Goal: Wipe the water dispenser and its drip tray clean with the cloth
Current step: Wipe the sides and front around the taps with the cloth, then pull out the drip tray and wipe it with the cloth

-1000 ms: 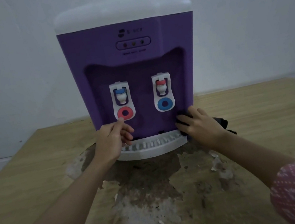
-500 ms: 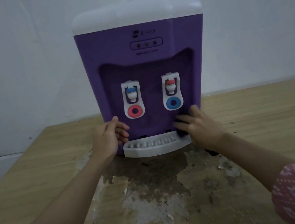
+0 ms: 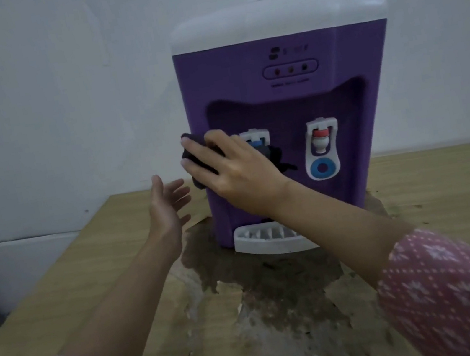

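A purple water dispenser (image 3: 292,100) with a white top stands on the wooden table. Its white drip tray (image 3: 262,240) juts out at the bottom front. My right hand (image 3: 225,167) presses a dark cloth (image 3: 196,156) against the dispenser's front left edge, covering the left tap; part of the cloth hangs by the tap. The fingers lie spread over the cloth. My left hand (image 3: 166,204) hovers open just left of the dispenser, palm turned toward it, touching nothing. The right tap (image 3: 320,145) with its blue ring is uncovered.
The wooden table (image 3: 59,288) has a large worn, dark patch (image 3: 264,284) in front of the dispenser. A pale wall stands behind. The table's left edge runs diagonally at the lower left.
My right hand rose with the cloth from the drip tray's right end to the dispenser's front left edge. My left hand let go of the dispenser's lower left and opened. The view shifted left.
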`<state>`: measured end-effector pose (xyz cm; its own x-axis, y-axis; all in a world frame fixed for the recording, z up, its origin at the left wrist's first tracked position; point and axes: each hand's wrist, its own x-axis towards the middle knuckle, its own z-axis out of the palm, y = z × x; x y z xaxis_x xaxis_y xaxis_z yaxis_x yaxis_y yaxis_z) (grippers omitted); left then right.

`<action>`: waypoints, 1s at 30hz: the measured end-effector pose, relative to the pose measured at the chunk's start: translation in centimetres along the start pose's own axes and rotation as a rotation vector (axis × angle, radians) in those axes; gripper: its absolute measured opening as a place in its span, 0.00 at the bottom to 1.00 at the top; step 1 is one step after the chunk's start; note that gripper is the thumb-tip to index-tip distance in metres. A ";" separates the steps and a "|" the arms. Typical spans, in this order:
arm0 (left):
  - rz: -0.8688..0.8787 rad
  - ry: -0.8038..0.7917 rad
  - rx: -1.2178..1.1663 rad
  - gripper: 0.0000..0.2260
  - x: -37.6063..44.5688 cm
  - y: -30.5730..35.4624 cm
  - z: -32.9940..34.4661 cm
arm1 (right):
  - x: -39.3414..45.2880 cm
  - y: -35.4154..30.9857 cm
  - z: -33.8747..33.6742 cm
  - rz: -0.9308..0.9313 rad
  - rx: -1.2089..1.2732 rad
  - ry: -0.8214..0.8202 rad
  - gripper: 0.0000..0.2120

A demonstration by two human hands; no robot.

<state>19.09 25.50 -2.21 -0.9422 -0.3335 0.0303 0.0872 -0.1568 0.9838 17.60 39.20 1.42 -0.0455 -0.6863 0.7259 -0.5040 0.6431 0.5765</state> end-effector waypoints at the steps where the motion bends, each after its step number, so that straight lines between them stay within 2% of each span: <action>1: -0.024 -0.011 -0.007 0.27 0.2 -0.1 -0.3 | 0.4 -0.4 0.8 0.017 -0.043 -0.026 0.16; 3: -0.067 -0.035 -0.005 0.28 0.6 -0.3 -0.8 | 0.2 -1.2 2.4 0.047 -0.073 -0.071 0.17; 8: -0.075 -0.020 0.005 0.28 0.4 -0.5 -1.3 | -2.7 -3.6 4.4 -0.027 -0.036 -0.231 0.10; 10: -0.062 -0.011 0.032 0.27 0.0 -0.5 -1.4 | -3.0 -4.4 3.7 -0.056 -0.027 -0.366 0.09; 13: -0.052 -0.020 0.064 0.24 -0.9 -0.5 -1.9 | -3.1 -4.8 2.3 -0.148 0.092 -0.748 0.14; 16: -0.041 -0.026 0.071 0.20 -1.7 -0.4 -2.4 | -3.1 -3.7 0.7 -0.055 0.318 -0.863 0.17; 18: -0.021 -0.033 0.106 0.14 -2.4 -0.4 -2.4 | -3.8 -2.4 -0.7 0.177 0.605 -0.839 0.20; 20: -0.015 -0.056 0.140 0.10 -3.1 -0.7 -2.0 | -4.4 -0.9 -2.6 0.435 0.883 -0.736 0.19; 24: -0.004 -0.166 0.226 0.11 -5.1 -1.7 0.5 | -6.8 1.3 -6.5 0.910 1.283 -0.520 0.12; 27: 0.160 -0.297 0.420 0.09 -6.1 -2.5 2.6 | -9.6 1.4 -7.8 1.295 1.633 -0.246 0.09; 28: 0.246 -0.348 0.530 0.08 -6.3 -2.7 3.2 | -10.5 1.5 -8.2 1.427 1.684 -0.154 0.10; 30: 0.423 -0.444 0.775 0.09 -6.1 -3.1 3.8 | -12.1 1.5 -8.7 1.638 1.614 -0.053 0.10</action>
<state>23.36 31.57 -4.74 -0.9318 0.1824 0.3139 0.3584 0.6002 0.7151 24.87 51.44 -3.22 -0.9941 -0.0701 0.0832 -0.0665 -0.2133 -0.9747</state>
